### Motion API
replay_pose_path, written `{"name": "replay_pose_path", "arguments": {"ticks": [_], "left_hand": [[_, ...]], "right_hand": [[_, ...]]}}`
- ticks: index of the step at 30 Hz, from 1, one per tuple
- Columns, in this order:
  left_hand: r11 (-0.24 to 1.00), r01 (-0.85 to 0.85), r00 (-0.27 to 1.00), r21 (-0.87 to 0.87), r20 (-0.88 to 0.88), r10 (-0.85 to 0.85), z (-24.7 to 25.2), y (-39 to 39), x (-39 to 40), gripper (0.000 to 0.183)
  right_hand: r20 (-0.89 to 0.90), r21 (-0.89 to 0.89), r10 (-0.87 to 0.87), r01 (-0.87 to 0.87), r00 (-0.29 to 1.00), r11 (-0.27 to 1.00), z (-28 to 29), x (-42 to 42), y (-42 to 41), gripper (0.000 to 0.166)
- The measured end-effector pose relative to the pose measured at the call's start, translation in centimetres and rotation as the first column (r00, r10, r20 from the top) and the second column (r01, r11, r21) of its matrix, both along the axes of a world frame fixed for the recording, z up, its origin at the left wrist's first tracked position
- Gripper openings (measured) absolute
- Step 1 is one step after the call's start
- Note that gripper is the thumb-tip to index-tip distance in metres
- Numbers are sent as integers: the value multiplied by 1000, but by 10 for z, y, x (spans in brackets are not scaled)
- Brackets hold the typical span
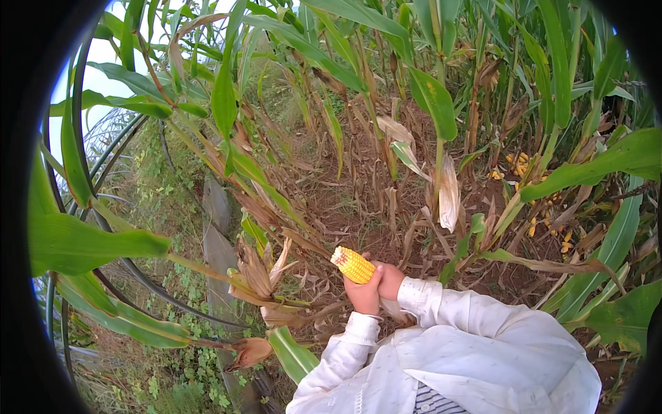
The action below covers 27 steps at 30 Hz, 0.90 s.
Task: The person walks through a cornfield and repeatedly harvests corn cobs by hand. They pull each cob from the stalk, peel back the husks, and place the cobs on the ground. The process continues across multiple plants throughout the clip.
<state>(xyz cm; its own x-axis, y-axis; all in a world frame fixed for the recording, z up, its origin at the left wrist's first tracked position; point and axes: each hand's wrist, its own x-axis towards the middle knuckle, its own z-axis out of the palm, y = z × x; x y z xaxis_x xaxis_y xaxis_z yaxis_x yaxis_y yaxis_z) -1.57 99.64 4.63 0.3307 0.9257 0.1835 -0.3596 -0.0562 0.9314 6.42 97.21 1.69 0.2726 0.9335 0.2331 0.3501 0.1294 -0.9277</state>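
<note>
A bare yellow ear of corn lies between my two hands near the middle of the view, its pale, reddish-flecked broken end pointing to the upper left. My left hand is wrapped round the lower side of the ear. My right hand closes against the ear's right end, partly behind the left thumb. Pale husk hangs just below the hands. To the left, an opened dry husk remains on a bent stalk.
Green corn leaves reach in from the left, beside dark curved pipes. Standing stalks fill the top. A dry-husked ear hangs at upper right. Husked yellow ears lie on the ground at far right. A grey strip runs down the left.
</note>
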Motion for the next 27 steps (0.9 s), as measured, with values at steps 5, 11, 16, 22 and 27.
{"name": "replay_pose_path", "arguments": {"ticks": [5, 11, 16, 22, 27], "left_hand": [[997, -61, 997, -47, 36, 63, 5, 8, -5, 40], [892, 164, 983, -420, 150, -110, 7, 23, -19, 16], [676, 376, 926, -634, 271, -262, 14, 39, -23, 24], [851, 282, 957, -444, 70, -281, 4, 47, -26, 22], [884, 289, 947, -368, -27, -321, -9, 31, -2, 41]], "right_hand": [[205, -511, 156, -30, 966, 859, 36, 3, -7, 32], [479, -381, 183, 15, 858, 924, 39, -4, -22, 25], [701, -406, 450, -209, 553, 890, 21, 4, -26, 22], [548, -227, 155, -31, 822, 973, -35, 52, -37, 49], [-555, 77, 276, -281, 785, 956, 3, 29, -22, 78]]}}
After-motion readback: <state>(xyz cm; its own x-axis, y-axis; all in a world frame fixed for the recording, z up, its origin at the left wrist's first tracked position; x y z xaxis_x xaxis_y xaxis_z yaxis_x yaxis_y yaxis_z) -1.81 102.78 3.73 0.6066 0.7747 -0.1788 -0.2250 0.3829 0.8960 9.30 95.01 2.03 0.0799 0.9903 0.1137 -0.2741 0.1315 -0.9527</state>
